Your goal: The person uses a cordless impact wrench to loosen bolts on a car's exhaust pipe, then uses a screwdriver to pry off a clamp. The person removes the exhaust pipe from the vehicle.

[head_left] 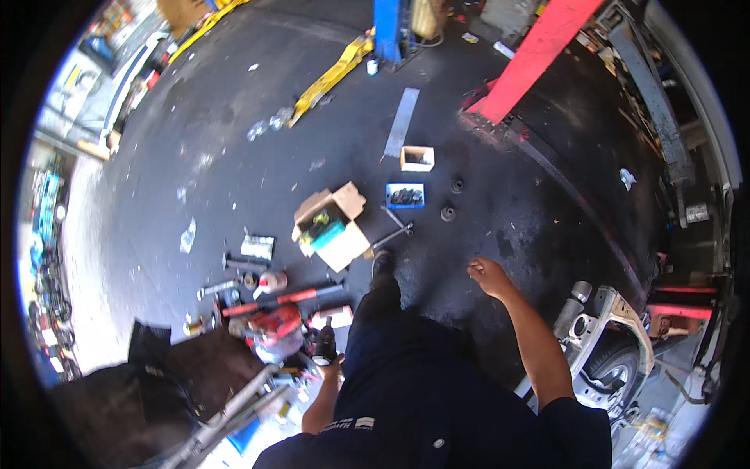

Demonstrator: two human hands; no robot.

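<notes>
At the lower middle, my left hand (334,365) is closed round a dark, stubby tool (325,344) with a rounded grey end; its exact kind is unclear. Out over the dark floor to the right, my right hand (488,276) has its fingers curled together, and anything inside them is too small to make out. An open cardboard box (344,248) with dark and teal items in it lies ahead of my foot. Beyond it are a blue box of dark small parts (405,195), a small open carton (417,159) and a metal wrench (392,234).
Two dark round parts (448,213) stand on the floor. Hand tools, a red floor jack (275,323) and a red bar (308,295) lie left of my legs. A red lift post (539,55) rises at far right, and a wheel (613,374) in a white vehicle body is at near right.
</notes>
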